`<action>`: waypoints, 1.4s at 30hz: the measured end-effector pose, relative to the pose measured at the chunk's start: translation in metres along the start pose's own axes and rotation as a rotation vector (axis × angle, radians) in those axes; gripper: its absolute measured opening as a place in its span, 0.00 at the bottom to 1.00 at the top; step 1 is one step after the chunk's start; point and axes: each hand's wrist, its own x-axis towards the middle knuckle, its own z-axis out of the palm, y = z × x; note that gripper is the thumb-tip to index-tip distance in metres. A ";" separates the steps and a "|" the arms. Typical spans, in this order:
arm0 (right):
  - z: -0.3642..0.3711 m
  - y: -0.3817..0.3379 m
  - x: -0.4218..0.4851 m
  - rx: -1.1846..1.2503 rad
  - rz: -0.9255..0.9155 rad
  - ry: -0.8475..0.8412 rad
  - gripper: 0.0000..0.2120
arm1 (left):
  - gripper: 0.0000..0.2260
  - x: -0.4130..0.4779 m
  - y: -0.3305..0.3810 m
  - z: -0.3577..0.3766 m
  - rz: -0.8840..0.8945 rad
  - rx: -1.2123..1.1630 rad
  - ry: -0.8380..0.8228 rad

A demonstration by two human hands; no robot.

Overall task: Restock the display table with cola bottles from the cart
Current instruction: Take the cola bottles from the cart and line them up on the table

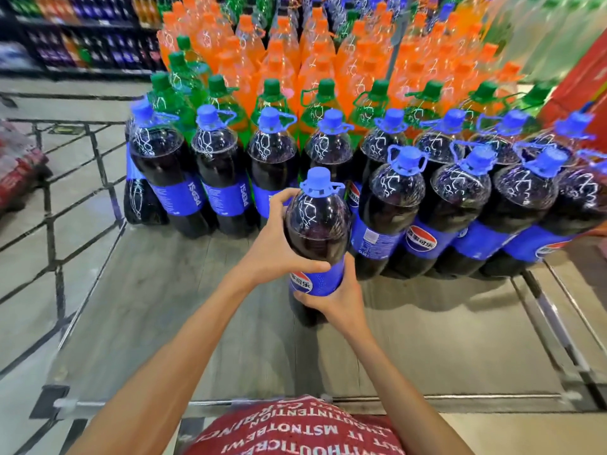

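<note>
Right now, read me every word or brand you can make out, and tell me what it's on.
"PEPSI", turned on its side: blue label of a back-row cola bottle.
"百事可乐": logo on the held cola bottle.
"MSTNOTBEWI" and "INTENTION", upside down: red shirt.
Small print on a front-row label and anything on the far shelves: too blurred to read.

The rightmost cola bottle (pixel 588 195) is cut by the edge; far shelves (pixel 82 37) are blurred.
</note>
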 end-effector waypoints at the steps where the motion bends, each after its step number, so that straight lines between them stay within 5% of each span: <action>1: 0.001 0.000 0.004 0.000 -0.002 0.008 0.40 | 0.51 0.003 -0.001 -0.001 0.006 0.006 -0.007; 8: 0.007 0.008 0.019 0.014 0.014 0.069 0.36 | 0.52 0.016 0.002 -0.001 0.100 0.059 -0.070; 11: 0.012 0.010 0.018 0.012 0.019 0.073 0.48 | 0.53 0.017 0.001 -0.005 0.108 0.060 -0.089; 16: 0.017 0.015 0.013 0.065 -0.016 0.120 0.44 | 0.54 0.015 -0.004 -0.013 0.128 0.070 -0.142; 25: 0.039 0.036 -0.002 -0.030 0.029 0.205 0.55 | 0.53 0.004 -0.016 -0.027 0.101 0.119 -0.165; 42: 0.037 0.027 0.021 -0.215 0.115 0.441 0.45 | 0.52 0.048 -0.020 -0.009 0.105 0.171 -0.184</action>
